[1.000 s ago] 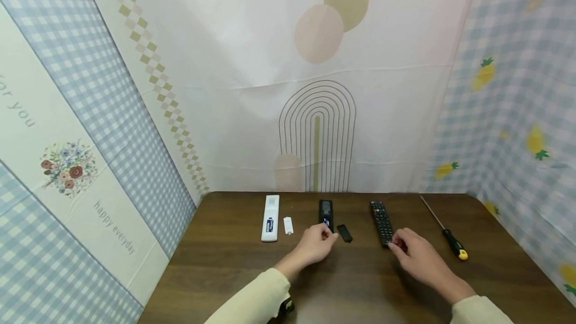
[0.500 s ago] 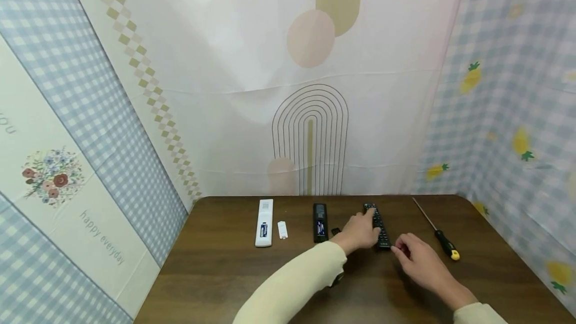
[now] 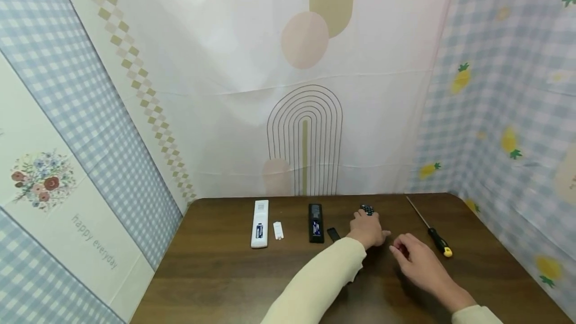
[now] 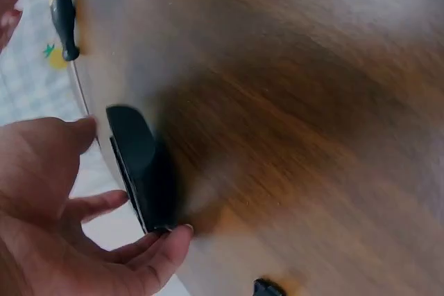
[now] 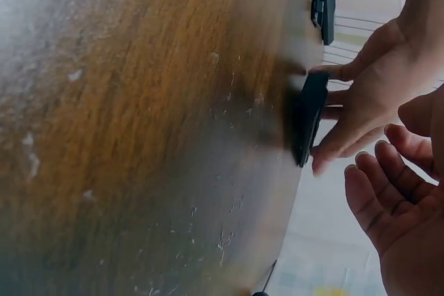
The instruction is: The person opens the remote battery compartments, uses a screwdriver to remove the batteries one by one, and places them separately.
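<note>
My left hand reaches over a black button remote control, covering all but its far end in the head view. Seen from the right wrist, the fingers and thumb span the remote's two sides, gripping it from above. The left wrist view shows the remote's smooth dark body standing tilted, a fingertip at one end. My right hand hovers just right of it with loosely curled fingers, holding nothing. Left of the gripping hand lies a small black battery cover, partly behind the sleeve.
A black remote lies with its battery compartment open and batteries showing. Further left are a white remote, also uncovered, and its white cover. A screwdriver rests at the right of the wooden table.
My left hand has moved right from the middle black remote to the button remote and now grips it. The right hand has barely moved. The head view has shifted slightly.
</note>
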A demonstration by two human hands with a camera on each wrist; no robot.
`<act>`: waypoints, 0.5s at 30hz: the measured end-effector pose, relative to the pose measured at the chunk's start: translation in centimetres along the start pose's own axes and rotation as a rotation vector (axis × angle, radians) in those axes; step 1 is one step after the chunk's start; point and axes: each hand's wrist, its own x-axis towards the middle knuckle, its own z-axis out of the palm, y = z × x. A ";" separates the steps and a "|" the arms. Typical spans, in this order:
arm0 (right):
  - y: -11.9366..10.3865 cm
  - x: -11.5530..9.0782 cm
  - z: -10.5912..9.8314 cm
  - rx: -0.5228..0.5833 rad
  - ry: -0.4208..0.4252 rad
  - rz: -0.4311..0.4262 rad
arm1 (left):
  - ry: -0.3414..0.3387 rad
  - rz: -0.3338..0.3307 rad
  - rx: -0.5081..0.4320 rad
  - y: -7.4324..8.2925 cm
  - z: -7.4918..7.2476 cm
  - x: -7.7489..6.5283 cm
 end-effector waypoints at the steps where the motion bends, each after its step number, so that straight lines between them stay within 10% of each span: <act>1: -0.1 0.0 0.0 -0.002 0.010 -0.008 | 0.012 -0.012 -0.008 -0.1 0.0 0.2; 15: 0.1 -0.3 1.1 0.011 -0.028 0.026 | -0.020 -0.041 -0.194 -1.1 0.8 0.6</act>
